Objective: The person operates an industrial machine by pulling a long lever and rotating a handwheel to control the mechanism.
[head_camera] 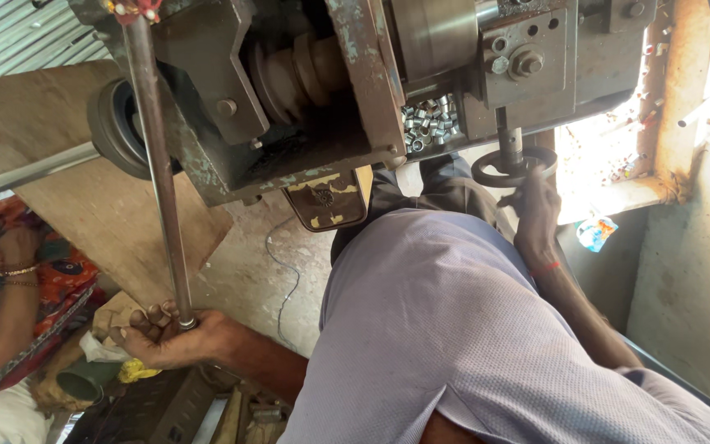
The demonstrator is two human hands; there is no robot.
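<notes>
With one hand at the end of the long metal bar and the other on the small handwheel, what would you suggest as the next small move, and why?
Probably a slight turn of the handwheel: the right hand already grips its rim, while the left hand steadies the end of the long bar, which runs up into the machine.

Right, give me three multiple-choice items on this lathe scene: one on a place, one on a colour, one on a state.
1. Where is the right hand?
A. on the handwheel
B. on the floor
C. in a pocket

2. What colour is the shirt?
A. red
B. pale lilac
C. black

3. How is the left hand placed?
A. flat and open
B. out of sight
C. closed around the end of the long metal rod

Answers: 1 A, the fingers rest on the wheel's rim. 2 B, the cloth is light purple-grey. 3 C, the fingers curl round the rod's lower end.
</notes>
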